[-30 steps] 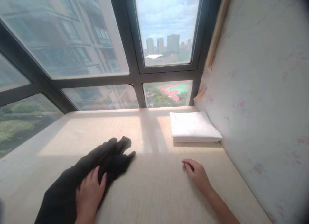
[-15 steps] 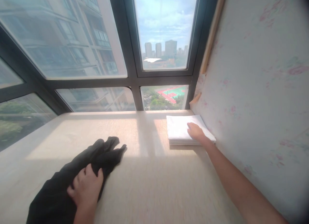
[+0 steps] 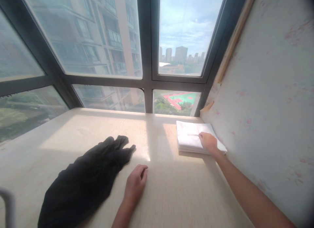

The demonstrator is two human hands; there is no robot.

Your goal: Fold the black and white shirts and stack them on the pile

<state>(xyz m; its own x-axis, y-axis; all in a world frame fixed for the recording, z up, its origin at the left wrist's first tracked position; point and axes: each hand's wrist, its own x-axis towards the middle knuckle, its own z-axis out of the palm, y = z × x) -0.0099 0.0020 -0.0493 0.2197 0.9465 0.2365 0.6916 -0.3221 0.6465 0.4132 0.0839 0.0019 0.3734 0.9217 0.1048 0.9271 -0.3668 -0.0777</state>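
My right hand [image 3: 208, 142] rests on a stack of folded white cloth [image 3: 188, 130] beside the wall. Its thumb and fingertips are pinched together on the top layer, and a small crease runs from them. My left hand [image 3: 136, 180] is over the sill, to the right of a crumpled black garment [image 3: 85, 179] and apart from it. The left fingers are loosely curled with a gap at the thumb, and nothing shows in them. What kind of garment the black cloth is, I cannot tell.
A pale wooden sill [image 3: 162, 195] stretches below dark-framed windows [image 3: 147, 41]. The flower-patterned wall [image 3: 270, 100] borders it on the right, with torn edging [image 3: 207, 107] at the corner. A curved grey bar [image 3: 8, 201] enters at the lower left.
My left hand has let go of the black garment and moved right, off it. My right hand stays on the white stack, its fingers now pinching the top. The view has shifted left.
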